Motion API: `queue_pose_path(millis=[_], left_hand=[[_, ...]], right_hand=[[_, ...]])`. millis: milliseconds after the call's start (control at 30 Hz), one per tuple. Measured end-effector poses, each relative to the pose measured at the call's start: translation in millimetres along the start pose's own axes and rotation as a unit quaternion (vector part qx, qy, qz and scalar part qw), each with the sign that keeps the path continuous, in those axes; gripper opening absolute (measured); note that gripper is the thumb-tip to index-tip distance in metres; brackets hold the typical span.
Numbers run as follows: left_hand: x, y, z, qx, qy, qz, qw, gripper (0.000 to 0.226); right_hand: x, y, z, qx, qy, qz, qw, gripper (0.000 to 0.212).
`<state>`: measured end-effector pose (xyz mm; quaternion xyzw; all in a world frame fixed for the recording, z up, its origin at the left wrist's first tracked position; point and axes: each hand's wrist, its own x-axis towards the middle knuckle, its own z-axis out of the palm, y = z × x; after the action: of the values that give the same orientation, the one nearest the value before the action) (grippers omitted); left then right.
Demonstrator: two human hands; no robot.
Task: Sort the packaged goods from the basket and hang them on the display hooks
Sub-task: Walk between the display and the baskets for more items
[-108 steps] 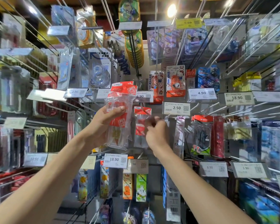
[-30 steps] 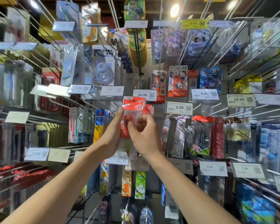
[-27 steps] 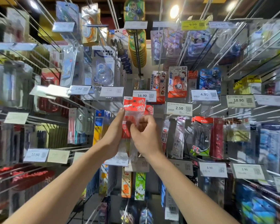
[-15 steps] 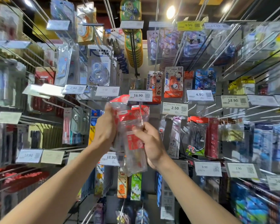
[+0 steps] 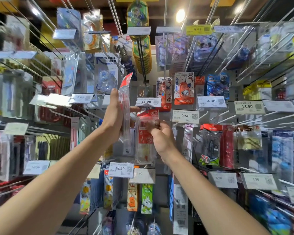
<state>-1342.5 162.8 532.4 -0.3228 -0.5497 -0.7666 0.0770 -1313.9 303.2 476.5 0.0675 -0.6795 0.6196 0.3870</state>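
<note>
My left hand [image 5: 112, 119] grips a stack of clear packets with red header cards [image 5: 125, 106], turned edge-on and held upright in front of the display wall. My right hand [image 5: 159, 136] pinches one more clear packet with a red header card [image 5: 145, 133] near its top. That packet hangs flat, facing me, just under the 16.90 price tag [image 5: 148, 101]. Whether its hole sits on a hook is hidden by my fingers. No basket is in view.
Long wire hooks [image 5: 227, 53] with price tags jut toward me on all sides. Hello Kitty packets [image 5: 183, 89] hang right of centre. The 2.50 tag [image 5: 185, 116] sits beside my right hand, the 18.90 tag [image 5: 120, 168] below both hands.
My right hand has drawn one packet off the stack and carried it right and up against the display. My left hand has turned the stack edge-on and lifted it.
</note>
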Motion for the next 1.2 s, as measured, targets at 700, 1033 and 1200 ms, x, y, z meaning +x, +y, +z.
queue_pose_path(millis=[700, 1033, 1200], left_hand=[[17.3, -22.4, -5.9, 0.038, -0.004, 0.003, 0.999, 0.084], [-1.4, -61.2, -25.1, 0.193, -0.1, 0.097, 0.971, 0.057], [-6.3, -79.0, -36.2, 0.227, -0.15, 0.121, 0.955, 0.06]], right_hand=[[17.6, -10.2, -0.1, -0.03, 0.005, 0.099, 0.995, 0.024], [5.9, 19.5, 2.0, -0.086, 0.145, 0.021, 0.985, 0.02], [-20.3, 37.7, 8.2, 0.067, 0.007, -0.013, 0.998, 0.053]])
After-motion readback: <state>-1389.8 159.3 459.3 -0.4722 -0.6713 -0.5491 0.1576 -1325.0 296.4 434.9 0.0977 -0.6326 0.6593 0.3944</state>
